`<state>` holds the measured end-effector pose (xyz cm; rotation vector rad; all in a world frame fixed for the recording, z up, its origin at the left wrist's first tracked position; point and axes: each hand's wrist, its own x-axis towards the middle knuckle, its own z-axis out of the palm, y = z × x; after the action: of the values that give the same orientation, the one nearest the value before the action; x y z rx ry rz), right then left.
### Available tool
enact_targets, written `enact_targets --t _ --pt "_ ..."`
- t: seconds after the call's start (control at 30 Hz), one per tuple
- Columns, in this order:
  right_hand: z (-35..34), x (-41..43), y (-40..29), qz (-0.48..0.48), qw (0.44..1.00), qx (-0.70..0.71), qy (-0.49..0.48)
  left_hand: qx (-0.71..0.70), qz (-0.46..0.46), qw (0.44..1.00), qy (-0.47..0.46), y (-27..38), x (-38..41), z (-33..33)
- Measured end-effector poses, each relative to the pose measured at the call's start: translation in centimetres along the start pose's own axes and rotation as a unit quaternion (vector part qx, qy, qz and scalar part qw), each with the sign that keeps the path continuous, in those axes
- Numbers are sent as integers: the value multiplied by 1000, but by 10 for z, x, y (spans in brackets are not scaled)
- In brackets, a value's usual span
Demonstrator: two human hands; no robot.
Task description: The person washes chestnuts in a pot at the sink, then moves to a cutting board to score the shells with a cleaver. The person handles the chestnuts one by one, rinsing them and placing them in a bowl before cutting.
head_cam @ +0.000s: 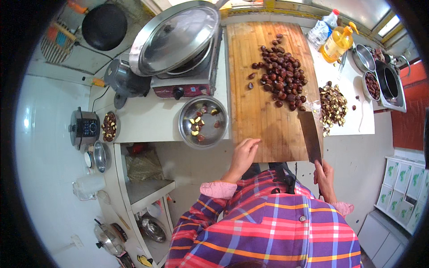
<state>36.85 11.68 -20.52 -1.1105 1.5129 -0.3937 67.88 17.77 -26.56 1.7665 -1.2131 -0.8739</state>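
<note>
My right hand (324,176) grips a cleaver (310,135) at its handle. The dark blade lies over the right front part of a wooden cutting board (244,114) and points away from me. My left hand (244,157) is at the board's near left corner, fingers together and bent to the right; whether anything is between them is hidden. A heap of whole brown chestnuts (283,73) covers the far middle of the board, with a few strays on its left. Left of the board, a steel bowl (216,135) holds several cut chestnuts (197,125), some showing pale yellow flesh.
A pile of cut chestnuts (333,105) lies right of the board. Beyond it stand a yellow pump bottle (336,43), a bowl of chestnuts (371,86) and a sink (399,100). A gas stove (184,85) bearing a lidded wok (177,40) is at left, with a rice cooker (83,127) farther left.
</note>
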Motion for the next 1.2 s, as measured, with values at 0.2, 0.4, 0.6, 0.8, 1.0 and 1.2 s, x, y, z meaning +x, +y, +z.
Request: enact_targets --t 0.2,0.4,0.6,0.8,1.0,1.2 --pt "-36 2 35 19 998 -36 41 74 53 995 -52 40 43 36" --pt "-62 27 44 -11 995 -92 29 113 158 979 -62 55 89 101" --pt "-69 38 46 11 991 -127 30 177 164 970 35 56 127 122" --pt "-61 43 44 -2 993 -98 72 175 141 973 58 44 159 115" --pt "-49 36 35 -33 980 -163 113 163 144 975 -50 50 179 114" --pt "-48 41 42 -27 979 -168 110 46 99 992 -62 49 178 107"
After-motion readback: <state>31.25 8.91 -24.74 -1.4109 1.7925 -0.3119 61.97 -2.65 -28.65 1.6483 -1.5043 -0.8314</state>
